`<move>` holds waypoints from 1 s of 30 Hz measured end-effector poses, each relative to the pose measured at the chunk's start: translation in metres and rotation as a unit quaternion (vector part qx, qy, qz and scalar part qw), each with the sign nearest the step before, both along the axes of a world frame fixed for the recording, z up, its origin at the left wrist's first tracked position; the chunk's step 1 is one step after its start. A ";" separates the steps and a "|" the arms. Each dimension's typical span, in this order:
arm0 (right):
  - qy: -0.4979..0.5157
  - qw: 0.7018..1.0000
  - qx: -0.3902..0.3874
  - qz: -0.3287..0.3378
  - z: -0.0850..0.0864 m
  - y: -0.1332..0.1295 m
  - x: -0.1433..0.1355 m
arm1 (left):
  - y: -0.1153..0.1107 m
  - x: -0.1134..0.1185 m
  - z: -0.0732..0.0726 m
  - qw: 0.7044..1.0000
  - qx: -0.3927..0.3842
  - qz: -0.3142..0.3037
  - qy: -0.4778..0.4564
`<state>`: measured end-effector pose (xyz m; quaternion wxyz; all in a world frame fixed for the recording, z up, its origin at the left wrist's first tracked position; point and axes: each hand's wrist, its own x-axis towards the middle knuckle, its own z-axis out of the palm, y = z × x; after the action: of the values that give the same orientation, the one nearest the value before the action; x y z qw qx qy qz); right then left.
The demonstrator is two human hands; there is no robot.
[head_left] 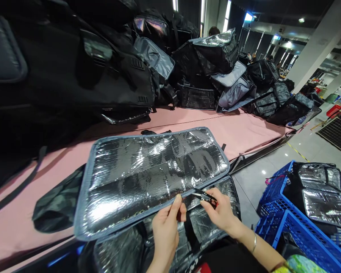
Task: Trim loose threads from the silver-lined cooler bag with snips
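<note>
An open insulated bag lies in front of me on the pink table, its silver foil lid flipped back with grey edge binding. My left hand pinches the lid's near edge between thumb and fingers. My right hand holds small black thread snips with a red part, their tips pointing left at that same edge. The bag's foil-lined inside shows under both hands.
Black and grey bags are heaped along the table's far side and left. Blue plastic crates holding more foil-lined bags stand on the floor at my right. People are partly visible behind the far pile.
</note>
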<state>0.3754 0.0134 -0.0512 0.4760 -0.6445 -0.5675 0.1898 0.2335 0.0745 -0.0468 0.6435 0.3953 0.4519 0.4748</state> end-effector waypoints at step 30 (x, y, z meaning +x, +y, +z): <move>-0.235 0.961 0.130 0.069 0.022 0.034 0.026 | 0.002 0.001 -0.002 0.999 -0.049 0.003 -0.013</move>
<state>0.4010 0.0470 -0.0293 0.3950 -0.5626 -0.7263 -0.0099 0.2344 0.0764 -0.0487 0.6661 0.3558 0.4678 0.4592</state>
